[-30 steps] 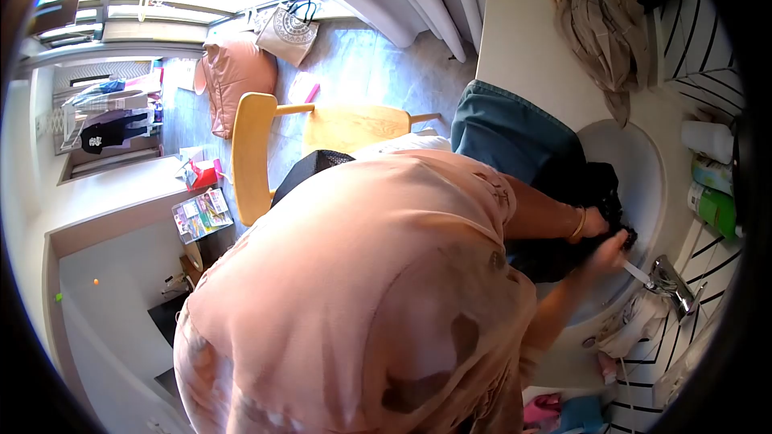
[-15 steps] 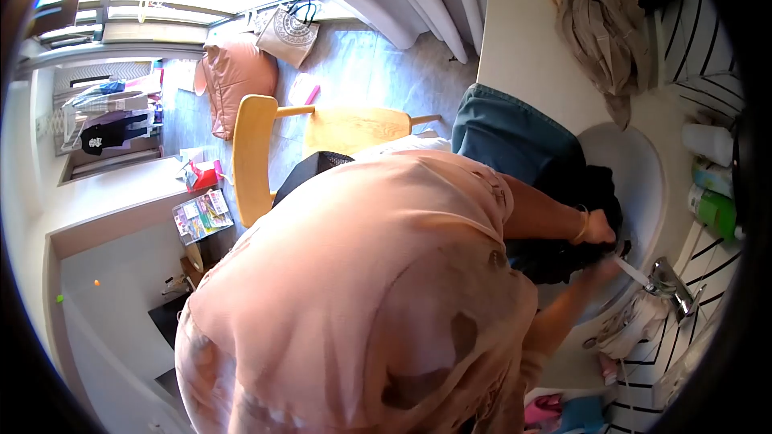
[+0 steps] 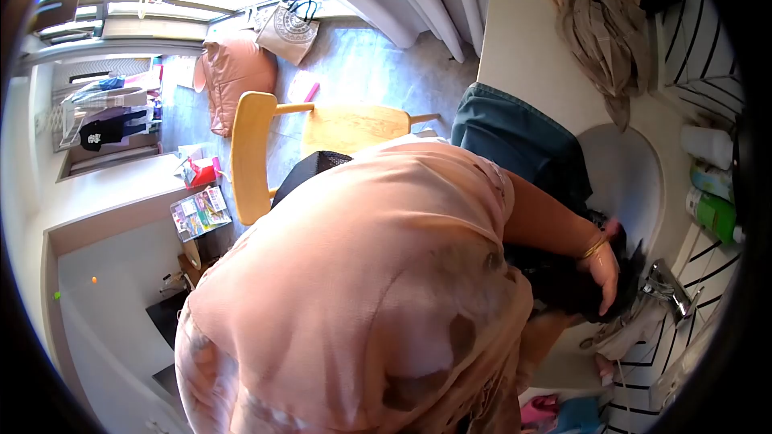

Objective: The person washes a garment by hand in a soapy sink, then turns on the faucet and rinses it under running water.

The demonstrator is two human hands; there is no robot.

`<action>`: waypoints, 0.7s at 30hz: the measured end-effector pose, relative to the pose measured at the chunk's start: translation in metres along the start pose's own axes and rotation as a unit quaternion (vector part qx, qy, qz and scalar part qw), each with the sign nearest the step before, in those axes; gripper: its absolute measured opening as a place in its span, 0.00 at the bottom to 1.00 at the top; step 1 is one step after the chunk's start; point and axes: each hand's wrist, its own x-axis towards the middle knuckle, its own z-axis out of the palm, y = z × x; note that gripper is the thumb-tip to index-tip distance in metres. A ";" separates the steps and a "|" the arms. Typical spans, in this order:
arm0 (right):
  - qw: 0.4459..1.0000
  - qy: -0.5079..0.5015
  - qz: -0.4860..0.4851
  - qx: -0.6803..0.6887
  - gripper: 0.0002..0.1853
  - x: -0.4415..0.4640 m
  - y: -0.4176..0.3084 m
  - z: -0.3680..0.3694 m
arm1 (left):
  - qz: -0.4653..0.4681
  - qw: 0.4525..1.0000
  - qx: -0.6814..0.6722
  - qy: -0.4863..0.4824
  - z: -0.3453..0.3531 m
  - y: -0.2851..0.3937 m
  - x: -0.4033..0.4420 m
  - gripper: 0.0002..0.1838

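Note:
In the head view, a wet-looking black cloth [image 3: 563, 281] is bunched over the oval sink [image 3: 623, 161]. My left hand [image 3: 603, 281], with a yellow bracelet at the wrist, is bent down over it, fingers pointing down and curved along the cloth, which they grip. From below, my right forearm [image 3: 551, 336] reaches in behind the black cloth, and the right hand is largely hidden there. A blurred pinkish patch shows past the cloth, perhaps fingers. Close by stands the chrome faucet [image 3: 671, 285]. Dark teal fabric [image 3: 507, 128] lies over the counter edge and sink rim.
Beige clothing [image 3: 599, 28] lies on the counter [image 3: 515, 32]. Bottles, one a green bottle [image 3: 712, 213], line the tiled wall. A wooden chair [image 3: 354, 120] stands behind, with an orange beanbag [image 3: 237, 80] and a patterned bag [image 3: 287, 32] farther off.
My left hand has moved toward the faucet and downward, from a fist to longer-stretched fingers. The black cloth has shifted with it. The white water stream and my right hand are now out of sight.

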 end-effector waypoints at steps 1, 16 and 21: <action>0.990 -0.011 -0.053 -0.132 0.24 0.003 -0.002 -0.002 | -0.010 1.000 -0.015 0.011 -0.008 -0.001 -0.002 0.25; 0.769 0.330 -0.292 -0.464 0.24 0.055 0.047 0.108 | -0.002 0.912 -0.013 0.410 -0.063 -0.040 -0.005 0.24; 0.941 0.267 -0.009 -0.206 0.24 0.117 0.024 -0.036 | -0.012 0.890 0.045 0.454 -0.059 -0.046 0.008 0.22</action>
